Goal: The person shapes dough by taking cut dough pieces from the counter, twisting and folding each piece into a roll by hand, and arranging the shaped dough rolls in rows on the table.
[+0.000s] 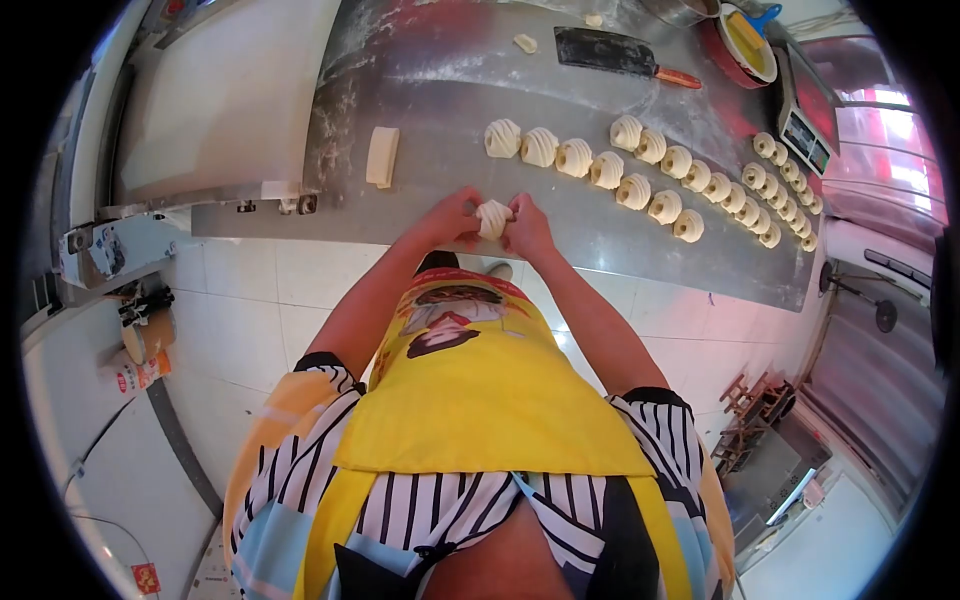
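Near the front edge of the metal table (440,140), a pale twisted dough roll (493,219) is held between my two hands. My left hand (458,217) grips its left side with bent fingers, and my right hand (528,228) pinches its right side. Parts of the fingertips are hidden by the dough. A flat dough strip (382,157) lies to the left of my hands. Rows of shaped dough rolls (573,158) with spiral ridges stretch away to the right.
At the back lie a wide cleaver (605,52) with a reddish handle and a dough scrap (525,43). Far right are a digital scale (805,140) and a bowl (762,70) holding a blue-handled brush (764,20). A large machine (225,110) borders the left side.
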